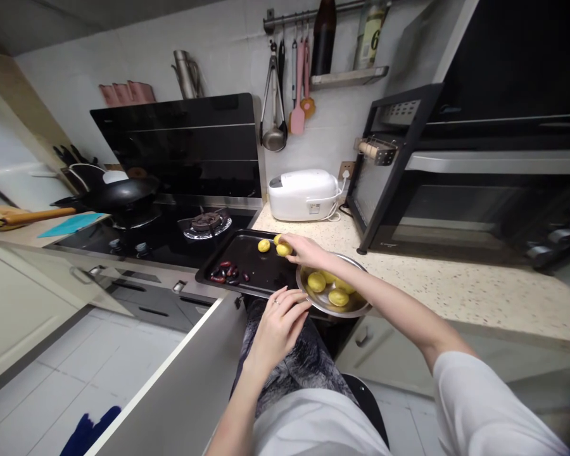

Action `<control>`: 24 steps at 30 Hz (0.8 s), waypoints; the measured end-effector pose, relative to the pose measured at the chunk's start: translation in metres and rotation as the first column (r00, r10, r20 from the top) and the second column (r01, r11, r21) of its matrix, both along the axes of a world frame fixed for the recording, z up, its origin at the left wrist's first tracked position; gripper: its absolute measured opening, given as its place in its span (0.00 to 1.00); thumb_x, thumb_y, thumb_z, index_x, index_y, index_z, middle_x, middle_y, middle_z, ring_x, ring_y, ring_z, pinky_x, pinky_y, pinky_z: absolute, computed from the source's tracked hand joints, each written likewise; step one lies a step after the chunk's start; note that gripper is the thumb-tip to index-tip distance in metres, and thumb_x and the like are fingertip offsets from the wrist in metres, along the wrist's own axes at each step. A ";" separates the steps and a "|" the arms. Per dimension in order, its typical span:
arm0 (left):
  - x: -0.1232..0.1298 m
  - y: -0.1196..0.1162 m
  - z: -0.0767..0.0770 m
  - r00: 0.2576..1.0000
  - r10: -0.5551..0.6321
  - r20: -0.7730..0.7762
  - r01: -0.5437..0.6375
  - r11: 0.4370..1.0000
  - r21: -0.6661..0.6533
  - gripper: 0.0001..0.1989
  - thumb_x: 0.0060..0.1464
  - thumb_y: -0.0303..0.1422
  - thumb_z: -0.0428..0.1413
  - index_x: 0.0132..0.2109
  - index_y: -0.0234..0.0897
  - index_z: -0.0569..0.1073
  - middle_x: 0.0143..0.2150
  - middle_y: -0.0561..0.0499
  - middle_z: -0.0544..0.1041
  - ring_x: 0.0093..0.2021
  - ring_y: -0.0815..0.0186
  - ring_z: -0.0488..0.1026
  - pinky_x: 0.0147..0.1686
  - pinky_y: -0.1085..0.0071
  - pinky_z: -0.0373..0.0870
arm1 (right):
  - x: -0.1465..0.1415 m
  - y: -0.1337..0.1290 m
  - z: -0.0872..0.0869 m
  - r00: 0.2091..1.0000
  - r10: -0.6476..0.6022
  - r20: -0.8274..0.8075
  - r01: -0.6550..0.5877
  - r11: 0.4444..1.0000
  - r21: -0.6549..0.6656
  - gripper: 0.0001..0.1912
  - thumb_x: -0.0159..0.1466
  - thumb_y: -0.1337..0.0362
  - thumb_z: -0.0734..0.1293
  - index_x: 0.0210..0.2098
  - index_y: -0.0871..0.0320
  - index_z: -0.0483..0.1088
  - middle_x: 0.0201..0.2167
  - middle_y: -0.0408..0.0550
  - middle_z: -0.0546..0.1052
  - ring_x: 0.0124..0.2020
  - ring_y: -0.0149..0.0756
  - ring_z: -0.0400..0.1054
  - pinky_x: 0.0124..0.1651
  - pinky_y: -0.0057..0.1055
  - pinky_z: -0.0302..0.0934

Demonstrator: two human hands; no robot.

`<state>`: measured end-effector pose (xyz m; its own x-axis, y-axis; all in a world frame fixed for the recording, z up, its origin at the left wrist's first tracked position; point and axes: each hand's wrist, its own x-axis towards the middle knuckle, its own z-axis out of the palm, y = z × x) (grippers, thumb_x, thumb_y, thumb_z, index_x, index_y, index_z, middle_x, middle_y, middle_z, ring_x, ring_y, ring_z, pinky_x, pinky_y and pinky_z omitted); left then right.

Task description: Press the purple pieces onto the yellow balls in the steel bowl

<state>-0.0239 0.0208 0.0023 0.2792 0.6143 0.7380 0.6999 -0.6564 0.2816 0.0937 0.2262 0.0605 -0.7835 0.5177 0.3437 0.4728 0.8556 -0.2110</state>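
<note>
My right hand (308, 251) reaches over the right part of a black baking tray (251, 266), its fingers closed on a lemon (284, 250). Another lemon (264, 246) lies on the tray just left of it, and one more shows partly behind my fingers. On the tray's left side sits a small pile of dark red oval fruits (224, 272), of a kind I cannot make out. A metal bowl (361, 309) with several lemons (338, 297) stands under my right forearm. My left hand (282, 320) hovers by the tray's front edge, fingers loosely bent and apart, near the bowl's rim.
A white rice cooker (304, 196) stands behind the tray. On the left is a gas stove (206, 221) with a black wok (123, 196). An oven (465, 215) is on the right. An open cabinet door (180, 380) juts out beside my legs.
</note>
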 end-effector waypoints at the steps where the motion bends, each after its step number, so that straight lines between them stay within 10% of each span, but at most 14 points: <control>1: 0.002 0.001 -0.002 1.000 -0.002 -0.012 0.002 1.000 -0.006 0.14 0.69 0.25 0.53 0.57 0.40 0.73 0.57 0.45 0.80 0.60 0.59 0.76 0.65 0.50 0.71 | 0.010 -0.009 0.004 0.999 0.025 -0.020 -0.025 1.000 -0.002 0.22 0.61 0.71 0.70 0.54 0.56 0.67 0.54 0.52 0.76 0.52 0.43 0.72 0.53 0.36 0.65; 12: 0.017 0.008 -0.022 0.994 -0.040 -0.098 0.030 0.995 -0.097 0.17 0.70 0.30 0.54 0.63 0.39 0.69 0.64 0.42 0.76 0.67 0.57 0.71 0.69 0.46 0.67 | 0.107 -0.103 -0.010 0.991 -0.088 -0.098 0.078 0.992 -0.099 0.19 0.66 0.70 0.65 0.56 0.55 0.66 0.54 0.55 0.77 0.53 0.47 0.73 0.55 0.43 0.67; 24: 0.019 0.007 -0.017 0.993 -0.045 -0.113 0.029 0.990 -0.136 0.20 0.70 0.29 0.52 0.66 0.42 0.67 0.63 0.43 0.76 0.67 0.57 0.71 0.70 0.45 0.64 | 0.109 -0.100 -0.025 0.995 -0.073 0.065 0.083 0.982 -0.170 0.15 0.65 0.64 0.72 0.51 0.54 0.76 0.54 0.55 0.79 0.57 0.49 0.71 0.60 0.45 0.62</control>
